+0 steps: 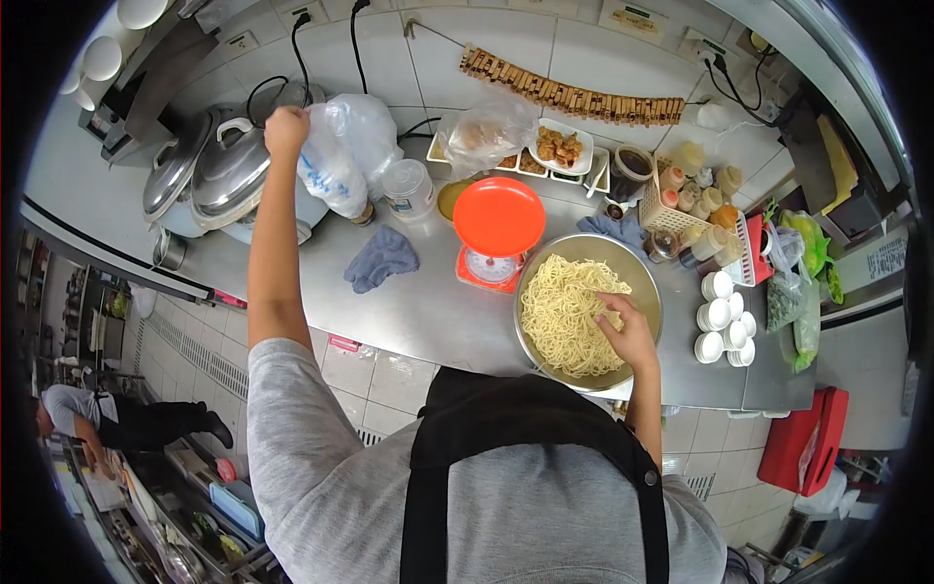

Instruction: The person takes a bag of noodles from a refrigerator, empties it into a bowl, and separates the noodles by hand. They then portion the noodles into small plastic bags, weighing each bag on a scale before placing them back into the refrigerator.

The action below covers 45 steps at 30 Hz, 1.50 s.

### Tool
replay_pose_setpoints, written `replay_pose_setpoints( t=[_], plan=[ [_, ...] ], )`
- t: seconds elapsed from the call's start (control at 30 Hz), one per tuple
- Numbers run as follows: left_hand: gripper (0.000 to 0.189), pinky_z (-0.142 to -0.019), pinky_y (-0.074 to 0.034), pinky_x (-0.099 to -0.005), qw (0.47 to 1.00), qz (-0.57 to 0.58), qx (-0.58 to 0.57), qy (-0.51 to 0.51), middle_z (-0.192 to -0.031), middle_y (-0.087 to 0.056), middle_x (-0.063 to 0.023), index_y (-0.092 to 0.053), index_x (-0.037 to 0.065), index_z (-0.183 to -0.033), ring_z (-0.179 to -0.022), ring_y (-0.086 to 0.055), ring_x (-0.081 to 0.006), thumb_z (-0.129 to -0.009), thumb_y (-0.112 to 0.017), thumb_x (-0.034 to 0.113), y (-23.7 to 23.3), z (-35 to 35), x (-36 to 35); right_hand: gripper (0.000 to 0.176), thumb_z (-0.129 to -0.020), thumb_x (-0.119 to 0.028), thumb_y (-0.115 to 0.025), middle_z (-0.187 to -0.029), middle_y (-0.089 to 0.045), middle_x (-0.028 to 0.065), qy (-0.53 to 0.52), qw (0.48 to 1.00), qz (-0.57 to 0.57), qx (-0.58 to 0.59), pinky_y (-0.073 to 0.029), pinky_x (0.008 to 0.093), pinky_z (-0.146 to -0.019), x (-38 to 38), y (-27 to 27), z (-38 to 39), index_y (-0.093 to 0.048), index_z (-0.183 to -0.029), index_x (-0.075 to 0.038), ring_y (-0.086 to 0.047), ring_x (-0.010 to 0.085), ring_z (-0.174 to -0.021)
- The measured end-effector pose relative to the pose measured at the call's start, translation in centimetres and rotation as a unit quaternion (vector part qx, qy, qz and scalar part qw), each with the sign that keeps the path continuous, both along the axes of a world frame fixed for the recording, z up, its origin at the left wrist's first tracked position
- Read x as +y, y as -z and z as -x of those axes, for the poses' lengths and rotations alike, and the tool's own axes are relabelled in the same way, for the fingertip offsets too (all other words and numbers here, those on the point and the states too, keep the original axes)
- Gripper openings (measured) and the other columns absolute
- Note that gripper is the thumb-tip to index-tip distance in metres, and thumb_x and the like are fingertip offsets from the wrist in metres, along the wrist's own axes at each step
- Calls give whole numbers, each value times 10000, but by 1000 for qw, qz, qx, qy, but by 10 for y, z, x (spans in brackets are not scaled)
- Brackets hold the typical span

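Note:
My left hand (288, 132) is stretched out to the back left, its fingers closed at the edge of a clear plastic bag (334, 165) with blue print. The bag stands by the lidded metal pots. On the right, a wide steel bowl (654, 282) holds a heap of yellow noodles (569, 316). My right hand (628, 329) is over the right side of the noodles, touching them, thumb and fingers apart. Left of the bowl stands an orange kitchen scale (499, 219) with a bare round pan.
A blue-grey cloth (381, 260) and a clear plastic tub (409, 187) are left of the scale. White cups (715, 313) stand stacked at right, near a basket of sauce bottles (686, 190). A plate of fried pieces (561, 148) is behind. Another person (126, 414) works at far left.

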<state>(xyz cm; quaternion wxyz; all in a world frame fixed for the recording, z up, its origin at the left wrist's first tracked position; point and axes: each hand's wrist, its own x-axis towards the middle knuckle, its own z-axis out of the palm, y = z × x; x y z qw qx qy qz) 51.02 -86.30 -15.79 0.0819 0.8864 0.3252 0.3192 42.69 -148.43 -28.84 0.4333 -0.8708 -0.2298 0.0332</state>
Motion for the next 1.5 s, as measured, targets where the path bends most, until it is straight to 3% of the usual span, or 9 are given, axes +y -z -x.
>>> replay_pose_setpoints(
  t=[0.13,0.2,0.33,0.53,0.77,0.93,1.03,1.23,1.5],
  plan=[
    [241,-756,-506,-387,998,67,7,13,-848,-670,-154,-703,128,-861,-832,-649,-334,-776,-661,349,19,-7,30,348,-796,-115,-655,-1048,-603,125,0,998,-4,55,-475,328,-807,5,-4,6,-592,-1137,-78,-597,247,-896],
    [220,-766,-497,-390,919,269,-284,54,-820,-663,-166,-680,112,-863,-847,-639,-341,-806,-635,320,26,-11,48,349,-802,-121,-653,-1050,-604,124,-2,999,-1,54,-479,327,-798,4,-4,6,-589,-1143,-79,-601,243,-883],
    [245,-692,-491,-412,982,-21,-158,100,-811,-653,-182,-638,60,-883,-777,-633,-356,-867,-548,287,25,-7,38,376,-805,-127,-656,-1059,-603,133,9,997,-6,72,-484,322,-782,6,0,9,-569,-1168,-79,-610,239,-881],
    [123,-528,-485,-305,703,158,-674,160,-795,-645,-123,-520,59,-927,-625,-621,-190,-935,-495,179,-78,21,-43,442,-808,-123,-656,-1102,-586,129,49,997,-39,33,-482,329,-785,17,-3,8,-520,-1225,-74,-614,226,-906],
    [94,-555,-466,-270,572,618,-363,400,-797,-586,-19,-522,70,-954,-688,-573,-125,-940,-518,163,12,59,-260,593,-736,-113,-730,-1247,-468,109,141,936,-301,-120,-478,353,-803,106,-66,13,-471,-1269,-99,-505,227,-1106],
    [305,-859,-434,-344,601,720,-83,336,-1079,-547,-92,-468,54,-1127,-1003,-543,-214,-893,-597,199,79,107,-356,196,-688,-11,-680,-709,-535,38,81,963,-252,39,-429,272,-585,94,-20,4,-512,-786,-37,-491,141,-636],
    [499,-919,-397,-396,805,348,-219,428,-1133,-512,-124,-388,72,-1248,-1081,-499,-258,-831,-650,157,93,138,-386,185,-685,29,-636,-556,-426,14,190,951,-240,-42,-362,256,-505,92,-8,6,-463,-699,-34,-397,113,-526],
    [318,-943,-374,-444,724,215,-185,629,-1134,-546,-151,-617,40,-1058,-1172,-439,-328,-758,-547,-37,154,119,-339,160,-705,53,-595,-608,-434,2,69,957,-279,39,-377,239,-516,88,-18,26,-460,-723,-33,-415,67,-563],
    [375,-632,-449,-264,889,234,-145,365,-1018,-611,-197,-570,-71,-1104,-730,-594,-231,-749,-449,-87,161,121,-291,298,-732,-101,-707,-938,-561,71,-81,992,-98,16,-498,277,-636,64,14,35,-543,-980,-80,-591,144,-749]
  ],
)
